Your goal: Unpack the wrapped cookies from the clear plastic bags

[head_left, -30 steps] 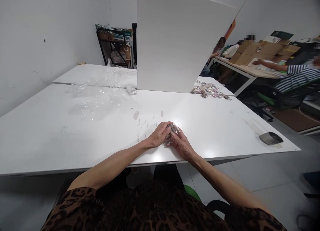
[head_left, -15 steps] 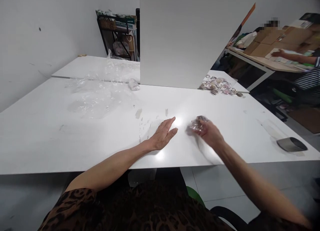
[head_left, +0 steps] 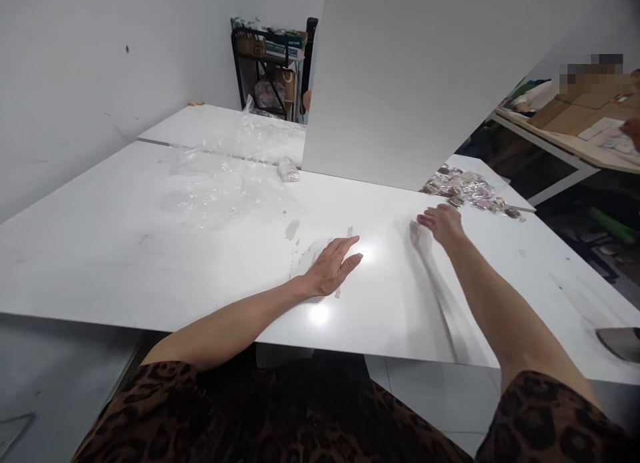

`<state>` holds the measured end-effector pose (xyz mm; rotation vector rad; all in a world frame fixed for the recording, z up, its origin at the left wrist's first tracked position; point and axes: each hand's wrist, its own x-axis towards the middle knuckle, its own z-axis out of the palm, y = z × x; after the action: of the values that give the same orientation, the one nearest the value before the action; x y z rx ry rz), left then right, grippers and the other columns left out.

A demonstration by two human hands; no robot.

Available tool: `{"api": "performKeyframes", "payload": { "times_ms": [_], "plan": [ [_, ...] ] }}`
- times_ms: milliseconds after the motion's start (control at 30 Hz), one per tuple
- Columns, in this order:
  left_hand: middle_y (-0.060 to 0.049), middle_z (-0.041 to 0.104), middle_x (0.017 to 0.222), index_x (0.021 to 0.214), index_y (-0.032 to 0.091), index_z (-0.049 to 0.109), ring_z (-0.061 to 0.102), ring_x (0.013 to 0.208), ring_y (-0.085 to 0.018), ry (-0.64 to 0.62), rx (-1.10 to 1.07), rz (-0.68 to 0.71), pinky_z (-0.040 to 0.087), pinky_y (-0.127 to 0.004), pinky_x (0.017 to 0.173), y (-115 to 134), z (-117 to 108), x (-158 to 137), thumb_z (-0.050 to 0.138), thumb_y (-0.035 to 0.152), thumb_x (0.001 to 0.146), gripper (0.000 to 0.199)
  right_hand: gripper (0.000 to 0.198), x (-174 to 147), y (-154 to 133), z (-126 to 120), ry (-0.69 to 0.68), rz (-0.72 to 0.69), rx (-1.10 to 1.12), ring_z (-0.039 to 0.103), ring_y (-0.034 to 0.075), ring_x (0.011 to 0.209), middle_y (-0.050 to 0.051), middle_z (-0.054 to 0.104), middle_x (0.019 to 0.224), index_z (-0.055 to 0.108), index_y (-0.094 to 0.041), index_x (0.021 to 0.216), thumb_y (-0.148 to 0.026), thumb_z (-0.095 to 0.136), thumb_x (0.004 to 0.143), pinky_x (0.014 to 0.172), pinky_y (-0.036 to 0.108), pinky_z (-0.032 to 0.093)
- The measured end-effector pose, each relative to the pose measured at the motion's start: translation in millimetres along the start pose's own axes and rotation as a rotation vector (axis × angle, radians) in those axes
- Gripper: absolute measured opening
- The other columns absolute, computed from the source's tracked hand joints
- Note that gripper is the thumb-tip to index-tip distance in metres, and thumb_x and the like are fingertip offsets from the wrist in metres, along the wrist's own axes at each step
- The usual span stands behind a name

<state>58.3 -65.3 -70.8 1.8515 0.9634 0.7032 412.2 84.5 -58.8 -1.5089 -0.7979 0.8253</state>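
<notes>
I observe the left hand (head_left: 333, 266) at the frame's centre over the white table (head_left: 100, 249), fingers extended, thumb apart; contact with the surface I cannot tell. The right hand (head_left: 443, 223), right of centre, has fingers loosely parted, near the heap of wrapped packets (head_left: 473, 191) at upper right. Clear plastic bags (head_left: 213, 193) lie upper left.

A pale panel (head_left: 400, 83) stands between a black rack (head_left: 238, 69) and cardboard boxes (head_left: 577, 108).
</notes>
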Motion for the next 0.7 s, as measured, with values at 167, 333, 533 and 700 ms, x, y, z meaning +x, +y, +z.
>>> {"api": "performKeyframes", "payload": {
  "times_ms": [167, 333, 533, 700],
  "plan": [
    [-0.013, 0.051, 0.155, 0.154, 0.019, 0.046, 0.046, 0.146, -0.024, 0.075, 0.003, -0.01, 0.035, -0.041, 0.126, -1, 5, 3, 0.032, 0.056, 0.108, 0.061, 0.039, -71, 27, 35, -0.15, 0.042, -0.038, 0.068, 0.016, 0.065, 0.003, 0.069, 0.081, 0.06, -0.021, 0.099, -0.013, 0.075, 0.064, 0.054, 0.025, 0.055],
    [-0.014, 0.06, 0.143, 0.143, 0.016, 0.054, 0.055, 0.134, -0.028, 0.151, 0.193, -0.158, 0.037, -0.048, 0.121, -9, -12, 13, 0.039, 0.041, 0.106, 0.047, 0.039, -94, 8, 106, -0.388, -0.133, -0.132, 0.067, 0.014, 0.065, 0.002, 0.07, 0.087, 0.064, -0.02, 0.102, -0.025, 0.076, 0.066, 0.06, 0.027, 0.056],
    [-0.019, 0.055, 0.15, 0.142, 0.018, 0.056, 0.048, 0.144, -0.037, 0.364, 0.336, -0.442, 0.031, -0.057, 0.123, -28, -74, 28, 0.046, 0.039, 0.101, 0.047, 0.036, -99, -5, 219, -0.553, -0.316, -0.314, 0.063, 0.014, 0.078, 0.001, 0.066, 0.097, 0.062, -0.023, 0.109, -0.035, 0.071, 0.076, 0.069, 0.029, 0.053],
    [-0.018, 0.013, 0.178, 0.166, 0.022, 0.018, 0.018, 0.164, -0.036, 0.902, 0.077, -0.583, 0.017, -0.059, 0.131, -47, -133, 25, 0.058, 0.034, 0.093, 0.084, 0.038, -102, -7, 308, -0.572, -0.423, -0.552, 0.061, 0.023, 0.1, 0.01, 0.062, 0.12, 0.059, -0.02, 0.118, -0.036, 0.068, 0.084, 0.093, 0.042, 0.053]
  ]
}}
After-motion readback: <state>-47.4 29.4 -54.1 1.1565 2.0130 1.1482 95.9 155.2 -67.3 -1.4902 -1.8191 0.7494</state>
